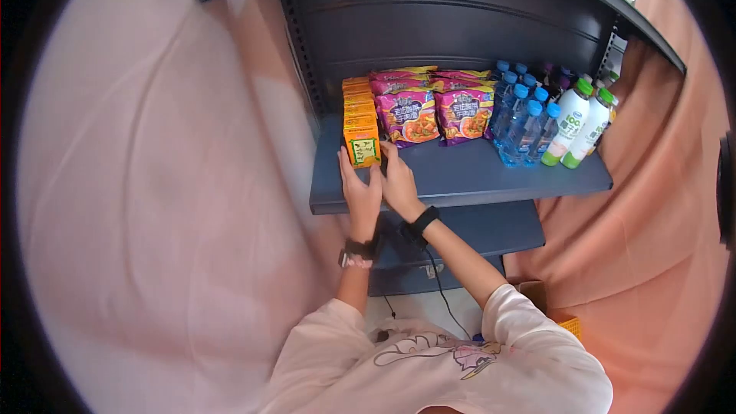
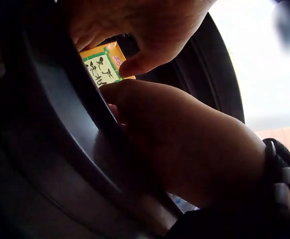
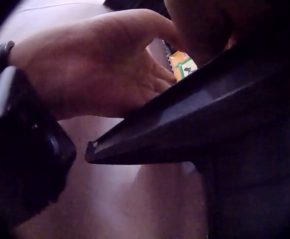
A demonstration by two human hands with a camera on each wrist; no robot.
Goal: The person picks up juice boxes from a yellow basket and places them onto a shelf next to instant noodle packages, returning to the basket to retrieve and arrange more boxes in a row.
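Observation:
A row of small orange-yellow boxes [image 1: 359, 107] runs back along the left side of the shelf. My left hand [image 1: 361, 193] is at the left side of the front box [image 1: 363, 150], its fingers straight along that side and its thumb near the lower front. On the other side, my right hand [image 1: 400, 184] has its fingers at the box's right edge. The box stands upright, its green-framed label facing me. In the left wrist view the label [image 2: 101, 69] shows between the two hands; in the right wrist view only a corner of the box [image 3: 183, 67] shows.
Purple noodle packets [image 1: 410, 115] stand right of the boxes. Farther right are blue-capped water bottles [image 1: 529, 132] and green-capped white bottles [image 1: 571, 124]. The dark shelf [image 1: 460, 180] has a raised front edge, with a lower shelf [image 1: 483, 234] beneath. A cable [image 1: 438, 284] hangs from my right wrist.

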